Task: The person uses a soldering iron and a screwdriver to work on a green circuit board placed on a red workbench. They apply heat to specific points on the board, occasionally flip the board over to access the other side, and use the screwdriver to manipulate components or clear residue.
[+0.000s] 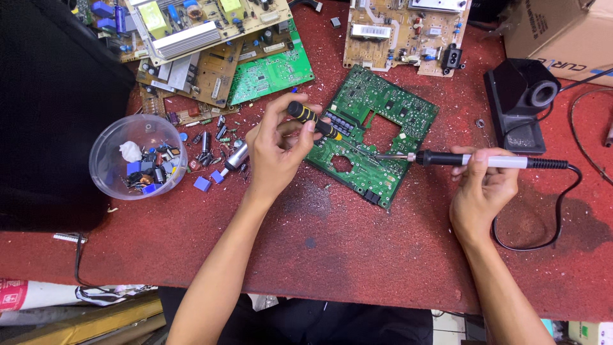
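A green circuit board (389, 112) with square cut-outs lies tilted on the red worktop (332, 249). My left hand (276, 150) grips a black-and-yellow screwdriver (313, 119), its shaft slanting down to the board's middle. My right hand (486, 185) holds a soldering iron (479, 160) by its white-and-black handle. The iron's metal tip points left and meets the board close to the screwdriver's tip. A black cord (562, 211) loops from the iron's handle across the worktop.
A clear plastic bowl (105, 167) of small loose parts stands at the left, with several parts scattered beside it. Other circuit boards (268, 70) are piled at the back. A black soldering-iron stand (520, 102) and a cardboard box (562, 32) sit at the right.
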